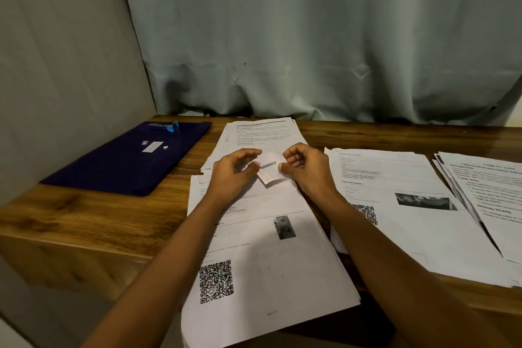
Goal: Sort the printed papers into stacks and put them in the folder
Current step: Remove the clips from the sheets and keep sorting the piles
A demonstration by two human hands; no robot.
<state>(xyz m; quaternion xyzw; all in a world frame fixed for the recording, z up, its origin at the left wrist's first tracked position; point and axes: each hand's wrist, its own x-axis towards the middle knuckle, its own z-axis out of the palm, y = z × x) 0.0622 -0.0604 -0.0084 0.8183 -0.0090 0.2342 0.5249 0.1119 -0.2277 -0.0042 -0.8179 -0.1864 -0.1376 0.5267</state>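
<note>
The dark blue folder (127, 158) lies flat, well left of the papers with bare wood between, and the left hand (231, 175) is nearer it, while it and the right hand (306, 169) each pinch a side of a small slip (269, 171) in curled fingers above the near stack (268, 263) — more stacks (401, 206) crowd the right.

Wooden table (113, 215) bears paper stacks (268, 263), probably a purple folder (121, 161).

**Small Print, Cut Edges**

Print on the slip (268, 176) is too small to read. The left forearm (175, 248) hides text on the near stack (268, 277), which runs off the bottom edge. The right edge cuts the far-right stack (491, 192). The label (152, 146) on the folder (118, 169), perhaps a sticker, is illegible.
</note>
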